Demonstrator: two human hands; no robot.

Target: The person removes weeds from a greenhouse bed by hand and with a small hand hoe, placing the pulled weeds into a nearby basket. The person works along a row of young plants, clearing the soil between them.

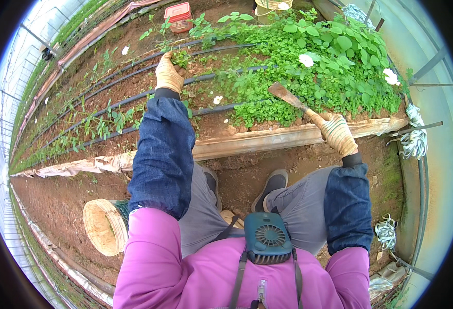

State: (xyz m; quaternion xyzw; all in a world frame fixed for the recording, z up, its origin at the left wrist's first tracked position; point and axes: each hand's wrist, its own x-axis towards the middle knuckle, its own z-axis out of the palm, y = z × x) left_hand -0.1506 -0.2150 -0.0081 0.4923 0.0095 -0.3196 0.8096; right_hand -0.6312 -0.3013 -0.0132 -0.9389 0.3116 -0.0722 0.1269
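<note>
My left hand [169,75], in a cream work glove, reaches over the planting bed with its fingers around a small clump of green weeds [181,58]. It is close to the black drip lines [203,78]. In my right hand [338,131], gloved too, is the handle of a rusty flat-bladed hand tool [287,95]. The blade points up and left, at the near edge of a dense patch of low green weeds [265,110]. Taller broad-leaved plants [344,42] stand behind that patch. White flowers [306,60] lie or grow among the leaves.
A film-covered bed edge [249,145] runs between my feet and the soil. An empty-looking pale bucket [104,228] lies tipped at left. A red-lidded container [178,17] and a yellowish bucket [267,11] stand farther back. Bundled white strings [414,133] hang by the greenhouse wall.
</note>
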